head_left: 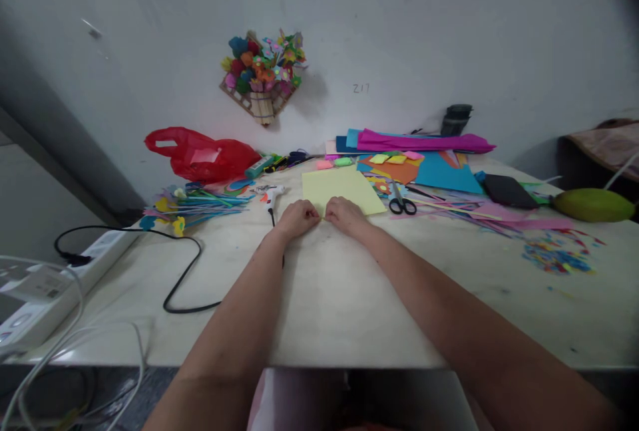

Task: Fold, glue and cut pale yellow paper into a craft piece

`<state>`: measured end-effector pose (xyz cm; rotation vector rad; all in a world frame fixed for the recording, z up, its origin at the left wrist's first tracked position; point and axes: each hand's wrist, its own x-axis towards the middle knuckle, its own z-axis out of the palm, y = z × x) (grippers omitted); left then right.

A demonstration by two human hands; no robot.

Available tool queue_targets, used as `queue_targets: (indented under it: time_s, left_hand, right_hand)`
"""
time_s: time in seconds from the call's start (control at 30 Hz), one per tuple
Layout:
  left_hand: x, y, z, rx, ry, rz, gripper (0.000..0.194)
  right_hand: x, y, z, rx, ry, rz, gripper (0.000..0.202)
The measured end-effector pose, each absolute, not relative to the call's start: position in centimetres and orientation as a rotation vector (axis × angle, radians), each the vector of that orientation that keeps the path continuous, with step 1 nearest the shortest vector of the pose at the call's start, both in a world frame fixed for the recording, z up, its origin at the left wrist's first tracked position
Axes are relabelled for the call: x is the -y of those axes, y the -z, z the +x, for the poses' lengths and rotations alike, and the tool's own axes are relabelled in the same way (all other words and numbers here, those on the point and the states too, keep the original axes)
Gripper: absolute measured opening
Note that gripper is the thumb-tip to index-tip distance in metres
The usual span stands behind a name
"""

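A pale yellow sheet of paper (339,185) lies on the table in front of me. At its near edge are my left hand (301,217) and my right hand (343,214), side by side with a narrow gap between. The fingers of each hand are closed in a pinch on the yellow paper's near edge. A bit of yellow shows between the fingertips; the rest of the grip is hidden. Left of the sheet lies a white glue gun (272,196). To the right, black-handled scissors (402,205) lie against the sheet's edge.
A black cable (192,265) loops across the left side to a power strip (107,250). Paper flowers (200,203) and a red bag (204,155) sit back left. Coloured sheets (444,171), paper strips (479,217) and scraps (559,255) lie right.
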<state>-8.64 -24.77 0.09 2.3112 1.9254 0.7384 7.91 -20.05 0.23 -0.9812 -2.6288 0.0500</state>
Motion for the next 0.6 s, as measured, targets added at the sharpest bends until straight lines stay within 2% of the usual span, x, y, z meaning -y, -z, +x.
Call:
queue_targets:
  time_s: [0.6]
  left_hand:
    - [24.61, 0.03, -9.0, -1.929, -0.66, 2.224, 0.011]
  right_hand:
    - [20.27, -0.75, 7.28, 2.581, -0.126, -1.294, 0.02]
